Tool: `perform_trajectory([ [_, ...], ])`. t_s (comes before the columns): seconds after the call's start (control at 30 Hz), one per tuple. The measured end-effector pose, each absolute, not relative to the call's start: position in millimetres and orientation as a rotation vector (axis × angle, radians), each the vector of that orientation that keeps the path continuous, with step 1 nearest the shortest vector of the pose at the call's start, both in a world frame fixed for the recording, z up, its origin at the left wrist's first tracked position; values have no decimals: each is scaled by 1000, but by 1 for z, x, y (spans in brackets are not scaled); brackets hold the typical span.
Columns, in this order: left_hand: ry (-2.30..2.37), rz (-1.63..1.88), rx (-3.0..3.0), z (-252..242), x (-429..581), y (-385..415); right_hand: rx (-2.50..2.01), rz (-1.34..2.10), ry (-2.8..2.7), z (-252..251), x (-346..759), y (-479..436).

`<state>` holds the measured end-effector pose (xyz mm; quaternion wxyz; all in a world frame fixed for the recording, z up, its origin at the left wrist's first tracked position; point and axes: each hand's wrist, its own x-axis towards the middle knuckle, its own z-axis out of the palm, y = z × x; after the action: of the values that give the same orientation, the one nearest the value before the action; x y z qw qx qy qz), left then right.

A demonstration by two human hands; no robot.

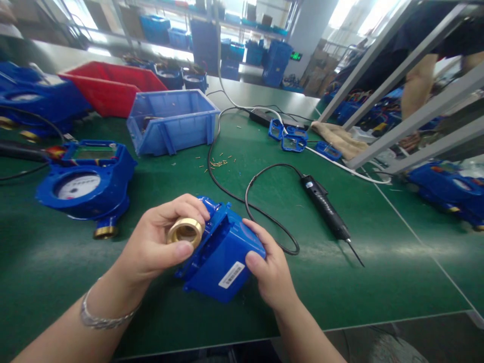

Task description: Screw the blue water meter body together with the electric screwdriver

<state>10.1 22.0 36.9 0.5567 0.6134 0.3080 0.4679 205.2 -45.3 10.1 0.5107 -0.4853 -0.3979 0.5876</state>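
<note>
A blue water meter housing (223, 252) with a white barcode label is held tilted just above the green mat (378, 262) near the front edge. My left hand (159, 244) grips its brass threaded end (185, 231) between thumb and fingers. My right hand (270, 269) holds the housing's right side, thumb near the label.
An electric screwdriver (325, 207) with a looped black cable lies to the right. Another blue meter (86, 184) sits at left. A blue bin (172, 121) and a red bin (109, 85) stand behind. Small brass screws (218, 163) are scattered mid-mat. Blue covers (289, 137) lie farther back.
</note>
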Motion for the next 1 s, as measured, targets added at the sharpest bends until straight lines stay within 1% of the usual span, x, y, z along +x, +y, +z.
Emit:
perform_trajectory([
  [0.2, 728, 1094, 1433, 40, 17, 13, -1189, 1456, -844, 4, 209, -46],
  [0.7, 748, 1036, 1485, 46, 22, 16, -1194, 1472, -862, 0, 217, -39],
  [1.0, 721, 979, 1662, 50, 27, 15, -1189, 1450, -804, 4, 212, -39],
])
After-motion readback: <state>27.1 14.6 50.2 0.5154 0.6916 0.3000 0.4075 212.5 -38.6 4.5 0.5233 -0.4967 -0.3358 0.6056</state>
